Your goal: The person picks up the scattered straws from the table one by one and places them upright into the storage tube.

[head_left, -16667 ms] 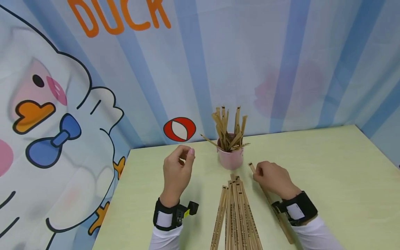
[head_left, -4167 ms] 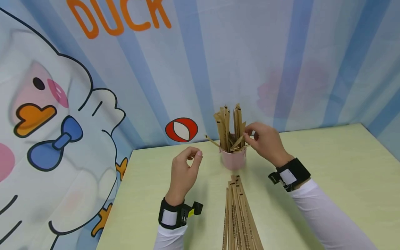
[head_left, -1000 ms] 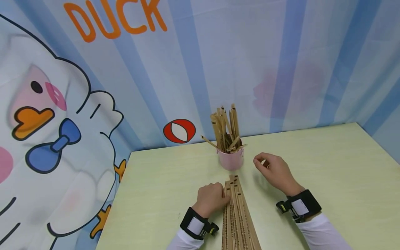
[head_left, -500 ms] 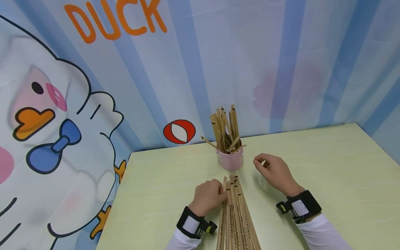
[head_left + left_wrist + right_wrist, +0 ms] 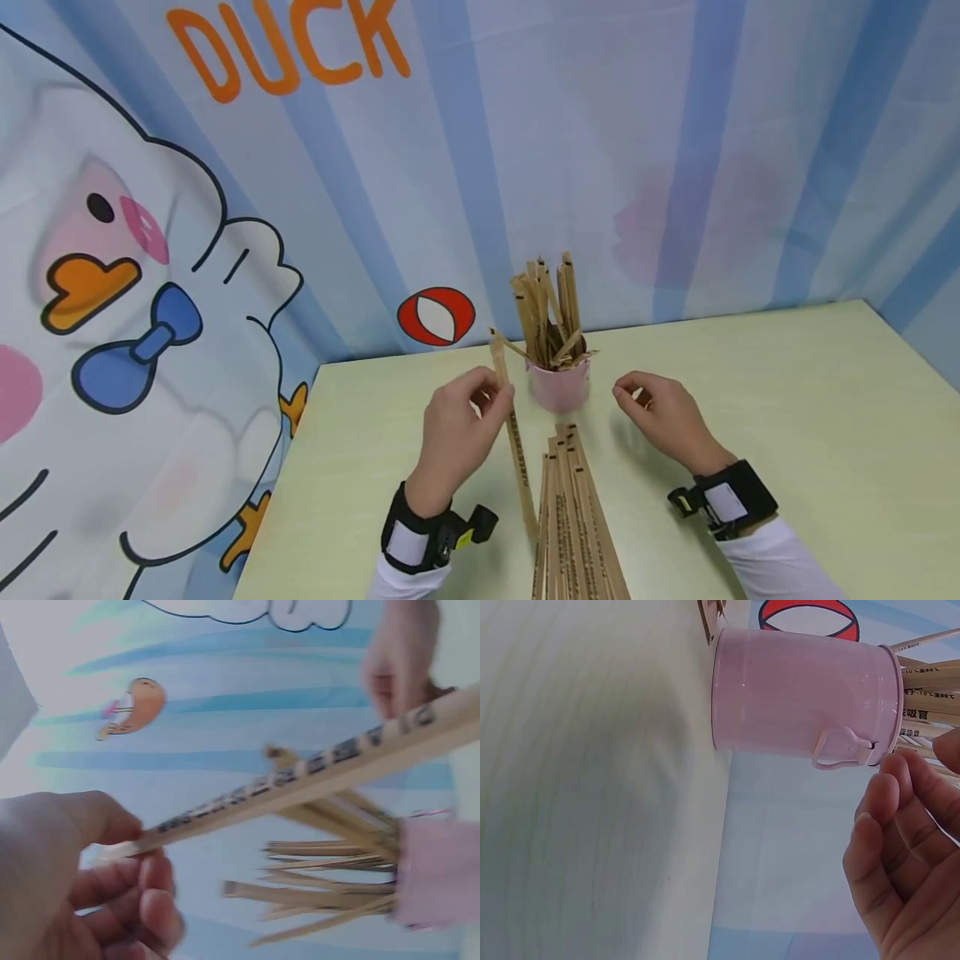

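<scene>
My left hand [image 5: 461, 425] pinches a paper-wrapped drinking straw [image 5: 517, 446] near its far end. The straw is raised in front of me and slants down toward the pile; in the left wrist view printed letters run along its wrapper [image 5: 300, 776]. A pile of wrapped straws [image 5: 573, 517] lies on the table between my forearms. Just beyond it stands a small pink bucket [image 5: 558, 392] holding upright straws and torn wrappers. My right hand [image 5: 667, 417] hovers right of the bucket with fingers loosely bent, nothing between them; the right wrist view shows the bucket's handle [image 5: 844, 750] near the fingertips.
The pale yellow-green table [image 5: 810, 400] ends at a blue striped backdrop [image 5: 585, 150] with a duck drawing [image 5: 247, 467]. One thin straw or wrapper piece [image 5: 506, 339] sticks out to the left over the bucket's rim. Both wrists wear black camera straps [image 5: 420, 525].
My left hand has drawn one wrapped straw from the pile's left side and lifted it up and leftward. Since the oldest frame, the right hand has let go of a straw.
</scene>
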